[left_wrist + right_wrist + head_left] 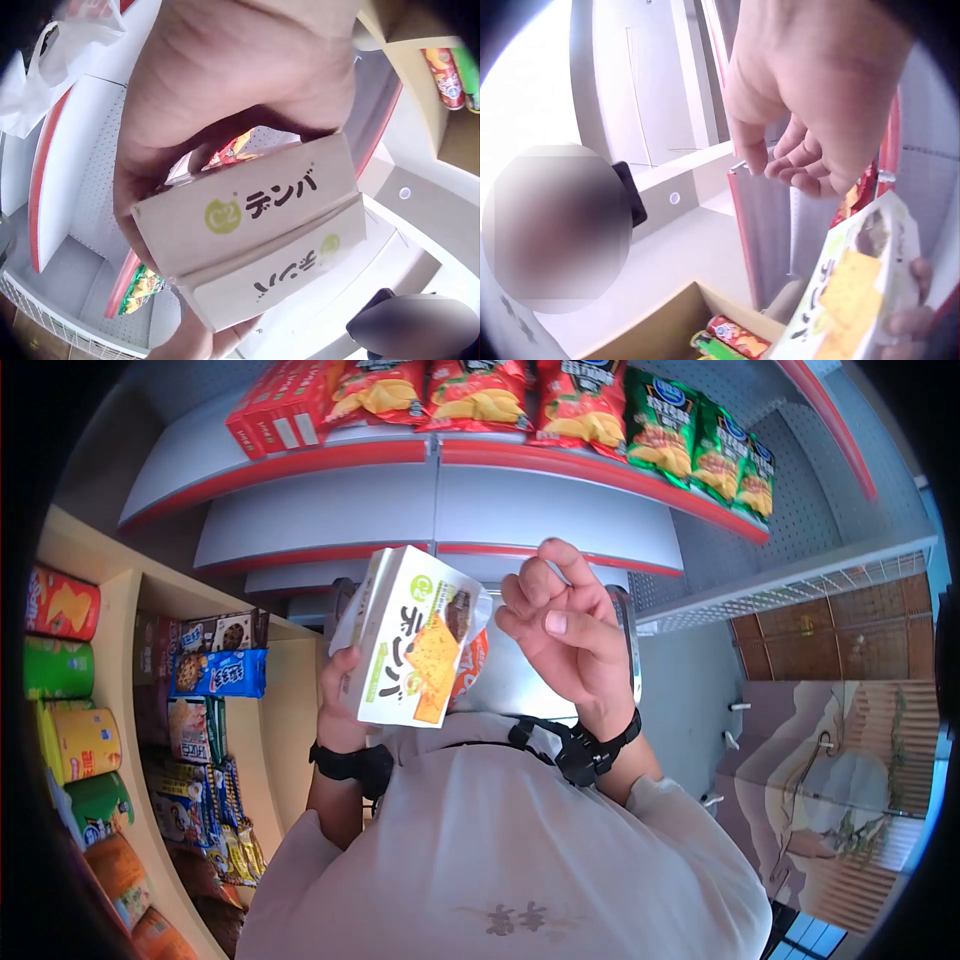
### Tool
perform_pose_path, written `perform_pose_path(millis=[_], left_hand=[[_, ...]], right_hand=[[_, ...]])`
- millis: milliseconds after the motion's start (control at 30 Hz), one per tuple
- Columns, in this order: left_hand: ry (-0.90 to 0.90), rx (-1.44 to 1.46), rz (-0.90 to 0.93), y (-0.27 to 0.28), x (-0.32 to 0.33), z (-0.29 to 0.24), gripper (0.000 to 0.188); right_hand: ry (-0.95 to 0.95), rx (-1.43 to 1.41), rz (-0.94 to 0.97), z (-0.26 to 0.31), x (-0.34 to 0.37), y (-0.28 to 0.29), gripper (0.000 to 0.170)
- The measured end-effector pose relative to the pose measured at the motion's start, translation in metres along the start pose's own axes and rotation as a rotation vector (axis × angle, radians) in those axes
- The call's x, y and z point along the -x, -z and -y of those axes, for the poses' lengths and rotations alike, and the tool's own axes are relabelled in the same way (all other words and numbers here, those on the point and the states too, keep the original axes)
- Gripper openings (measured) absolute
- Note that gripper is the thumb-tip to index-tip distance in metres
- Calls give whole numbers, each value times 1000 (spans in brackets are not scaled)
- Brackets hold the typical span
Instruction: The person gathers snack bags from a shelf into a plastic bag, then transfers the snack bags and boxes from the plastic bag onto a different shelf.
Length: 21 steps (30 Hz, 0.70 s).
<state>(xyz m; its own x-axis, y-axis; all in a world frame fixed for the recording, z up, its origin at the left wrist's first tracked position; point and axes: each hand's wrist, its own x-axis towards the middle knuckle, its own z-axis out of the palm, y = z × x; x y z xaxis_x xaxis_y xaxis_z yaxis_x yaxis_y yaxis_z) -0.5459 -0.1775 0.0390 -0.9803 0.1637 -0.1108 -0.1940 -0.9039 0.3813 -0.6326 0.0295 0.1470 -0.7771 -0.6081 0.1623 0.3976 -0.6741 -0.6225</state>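
Observation:
My left hand (341,685) grips two white cracker boxes (412,645) stacked face to face, held up in front of my chest. The front one shows green lettering, dark Japanese characters and a picture of square crackers. Seen from the left wrist, the narrow ends of both boxes (244,214) lie side by side, the fingers wrapped round their far side. Just right of the boxes, my right hand (575,625) is raised with its fingers loosely bent and nothing in them. An orange-red package (472,668) shows partly behind the boxes.
Red chip bags (478,395), green chip bags (662,425) and a red box (285,410) stand on the upper shelf ahead. A wooden shelf (125,585) with canisters and cookie packs is at my left. A silvery metal surface (530,685) lies below my hands.

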Motion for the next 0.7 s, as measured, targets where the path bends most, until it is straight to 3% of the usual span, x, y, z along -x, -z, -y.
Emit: perform_pose_path(millis=[200,700], left_hand=[[14,-23,-7,-3,10,0,75],[12,-48,-73,-14,36,-1,81]], right_hand=[[-9,-209,146,8,0,-23,64],[36,-336,309,7,5,-29,61]])
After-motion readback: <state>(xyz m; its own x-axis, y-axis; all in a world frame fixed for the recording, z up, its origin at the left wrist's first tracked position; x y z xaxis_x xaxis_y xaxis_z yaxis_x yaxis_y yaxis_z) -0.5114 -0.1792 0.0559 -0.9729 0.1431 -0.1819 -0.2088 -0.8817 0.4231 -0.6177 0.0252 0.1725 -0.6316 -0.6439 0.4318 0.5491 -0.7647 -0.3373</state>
